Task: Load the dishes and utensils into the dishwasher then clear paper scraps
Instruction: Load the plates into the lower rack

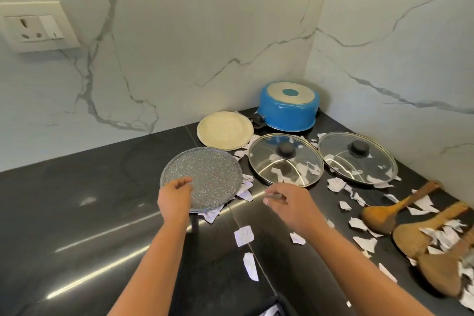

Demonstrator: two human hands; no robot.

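Observation:
A grey speckled plate (205,177) lies on the black counter (89,213), propped on paper scraps (243,236). My left hand (174,197) covers its near-left rim, fingers curled on it. My right hand (289,200) hovers over the counter right of the plate, fingers loosely curled and holding nothing I can make out. Behind the plate lies a cream plate (225,129). Two glass lids (286,159) (356,156) with black knobs lie to the right, scraps on and under them. A blue pot (287,110) stands upside down in the corner. Three wooden spatulas (400,208) lie at the right.
Marble walls (205,33) close the counter at the back and right. A wall socket (36,27) sits at the upper left. Torn paper is strewn from the plate across the right half of the counter and over the spatulas.

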